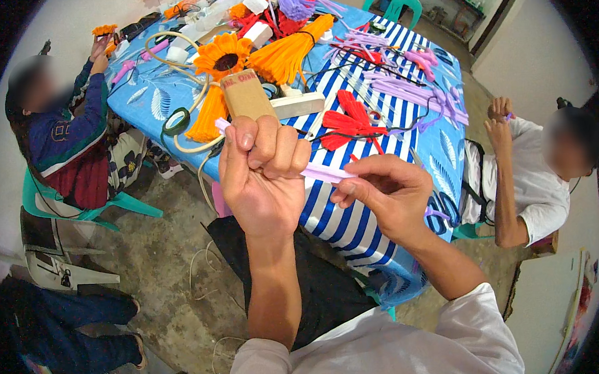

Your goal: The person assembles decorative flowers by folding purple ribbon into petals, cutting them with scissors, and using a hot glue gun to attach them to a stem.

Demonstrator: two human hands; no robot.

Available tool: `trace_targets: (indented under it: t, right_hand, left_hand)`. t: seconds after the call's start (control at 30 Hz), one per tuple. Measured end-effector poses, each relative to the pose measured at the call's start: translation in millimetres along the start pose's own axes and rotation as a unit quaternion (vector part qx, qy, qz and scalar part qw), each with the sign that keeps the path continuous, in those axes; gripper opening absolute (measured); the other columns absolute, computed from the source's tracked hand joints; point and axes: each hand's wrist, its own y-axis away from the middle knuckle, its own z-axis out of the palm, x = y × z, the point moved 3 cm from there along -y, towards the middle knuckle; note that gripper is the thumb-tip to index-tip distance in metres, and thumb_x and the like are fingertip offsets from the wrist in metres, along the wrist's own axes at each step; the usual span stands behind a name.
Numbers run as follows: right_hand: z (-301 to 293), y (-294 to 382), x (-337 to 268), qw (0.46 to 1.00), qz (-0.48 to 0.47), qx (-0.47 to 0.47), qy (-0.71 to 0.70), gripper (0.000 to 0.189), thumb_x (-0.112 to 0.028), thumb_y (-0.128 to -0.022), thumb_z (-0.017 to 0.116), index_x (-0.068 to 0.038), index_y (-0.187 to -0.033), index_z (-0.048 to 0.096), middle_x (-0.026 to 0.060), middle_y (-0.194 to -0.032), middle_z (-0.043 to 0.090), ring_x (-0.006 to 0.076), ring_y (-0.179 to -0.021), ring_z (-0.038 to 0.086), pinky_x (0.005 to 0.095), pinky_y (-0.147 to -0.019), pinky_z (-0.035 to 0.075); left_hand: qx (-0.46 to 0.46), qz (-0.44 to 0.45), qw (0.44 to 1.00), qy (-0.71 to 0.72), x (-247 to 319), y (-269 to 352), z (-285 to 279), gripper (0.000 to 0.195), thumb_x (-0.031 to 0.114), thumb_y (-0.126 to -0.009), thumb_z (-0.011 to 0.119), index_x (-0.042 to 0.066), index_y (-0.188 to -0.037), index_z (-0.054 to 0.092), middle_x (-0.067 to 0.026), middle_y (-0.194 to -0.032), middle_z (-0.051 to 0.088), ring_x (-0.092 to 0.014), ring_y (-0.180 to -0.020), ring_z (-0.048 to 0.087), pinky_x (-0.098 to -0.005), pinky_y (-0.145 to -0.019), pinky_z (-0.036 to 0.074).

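Note:
A lavender bundle of what look like pipe cleaners (325,172) runs across between my hands, above the near edge of the table. My left hand (266,173) is curled around it, and a short end sticks out past the thumb and forefinger. With thumb and fingertips, my right hand (389,195) pinches the other end. Behind my left hand stands a cardboard box (247,95) bearing writing. An orange artificial sunflower (224,56) and an orange pipe-cleaner bundle (292,50) lie beyond it. Red pipe-cleaner pieces (347,121) rest on the striped cloth past my hands.
More lavender pipe cleaners (411,92) spread across the table's right side. A white power strip (298,106), cords and green tape rolls (176,122) crowd the middle and left. One person (68,133) sits left holding an orange flower; another person (527,175) sits right, holding something lavender.

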Motion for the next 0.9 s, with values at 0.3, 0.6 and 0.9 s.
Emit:
trace_targets:
  t: [0.3, 0.6, 0.9]
  right_hand:
    - [-5.2, -8.0, 7.8, 0.993, 0.072, -0.036, -0.083, 0.008, 0.007, -0.084, 0.072, 0.009, -0.092, 0.069, 0.0193, -0.087, 0.071, 0.0217, -0.072, 0.072, 0.0286, -0.062, 0.059]
    - [-4.0, -10.0, 8.8, 0.968, 0.19, -0.102, -0.126, 0.01, 0.002, -0.086, 0.073, 0.008, -0.091, 0.067, 0.0182, -0.079, 0.071, 0.0221, -0.064, 0.072, 0.0308, -0.054, 0.059]
    - [-7.3, -10.5, 15.6, 0.964, 0.203, -0.105, -0.133, 0.009, 0.001, -0.086, 0.073, 0.007, -0.09, 0.067, 0.0177, -0.08, 0.071, 0.0217, -0.062, 0.071, 0.0305, -0.052, 0.058]
  left_hand:
    - [-0.031, 0.001, 0.997, -0.073, -0.8, 2.3, 9.8, 0.029, 0.03, -0.109, 0.04, 0.014, -0.085, 0.042, 0.0047, -0.069, 0.03, -0.007, -0.057, 0.024, -0.0261, -0.055, 0.022]
    - [-0.071, 0.025, 0.975, -0.211, 3.8, 11.4, 32.3, 0.036, 0.041, -0.108, 0.038, 0.012, -0.087, 0.041, 0.0025, -0.068, 0.031, -0.008, -0.057, 0.025, -0.0257, -0.052, 0.024]
    - [-0.014, 0.064, 0.968, -0.243, -2.0, 12.5, 26.6, 0.037, 0.045, -0.107, 0.039, 0.012, -0.091, 0.044, 0.0029, -0.064, 0.028, -0.008, -0.052, 0.022, -0.0249, -0.045, 0.02]
